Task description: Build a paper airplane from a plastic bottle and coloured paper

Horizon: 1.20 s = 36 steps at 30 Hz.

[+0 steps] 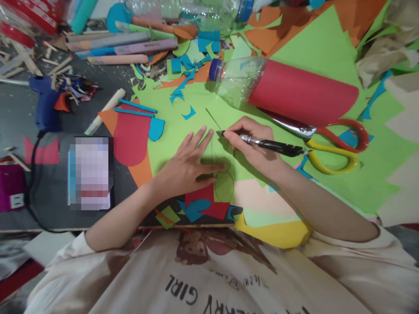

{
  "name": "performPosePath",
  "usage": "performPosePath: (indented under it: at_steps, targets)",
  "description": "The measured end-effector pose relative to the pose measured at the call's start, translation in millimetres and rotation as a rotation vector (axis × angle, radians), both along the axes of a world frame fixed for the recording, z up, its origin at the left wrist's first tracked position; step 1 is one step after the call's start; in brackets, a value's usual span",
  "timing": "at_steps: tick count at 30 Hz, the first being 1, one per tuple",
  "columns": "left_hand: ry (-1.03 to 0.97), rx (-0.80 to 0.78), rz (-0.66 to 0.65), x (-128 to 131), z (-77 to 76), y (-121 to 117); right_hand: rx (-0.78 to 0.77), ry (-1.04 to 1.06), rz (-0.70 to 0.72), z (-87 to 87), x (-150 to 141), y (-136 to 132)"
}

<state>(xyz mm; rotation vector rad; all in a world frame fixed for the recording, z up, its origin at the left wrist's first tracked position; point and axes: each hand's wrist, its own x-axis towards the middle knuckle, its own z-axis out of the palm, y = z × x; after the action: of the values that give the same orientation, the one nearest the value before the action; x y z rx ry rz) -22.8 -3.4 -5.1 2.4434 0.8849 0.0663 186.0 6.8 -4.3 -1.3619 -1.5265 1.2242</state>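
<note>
My right hand [250, 139] grips a black pen [278, 146], its tip resting on a sheet of light green paper [183, 93]. Pencil-thin outlines of rounded shapes run down that sheet beneath the tip. My left hand [191, 161] lies spread on the same paper, fingers apart, partly covering the drawn lines. Just beyond my right hand lies a plastic bottle [242, 78] wrapped in red paper, with a blue cap. Scissors [337, 146] with red and yellow handles lie right of the pen, their blades partly under the bottle.
A blue glue gun [47, 102] with a black cord lies at the left, near a phone [91, 174] with a blurred screen. Markers [127, 48], another clear bottle [196, 11] and paper scraps [186, 83] crowd the back. Red paper [131, 135] lies left of my left hand.
</note>
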Motion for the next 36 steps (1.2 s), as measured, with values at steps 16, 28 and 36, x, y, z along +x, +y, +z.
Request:
performPosePath:
  at_steps: [16,28,36]
  targets:
    - [-0.083,0.208,-0.062,-2,-1.2,-2,0.008,0.004,-0.127,-2.9,13,0]
    - [-0.061,0.198,-0.077,-4,-2.9,-2,0.019,-0.094,0.099,1.9,9,-4]
    - [-0.057,0.211,-0.068,-4,-3.5,-2,0.089,-0.087,0.136,1.7,9,-3]
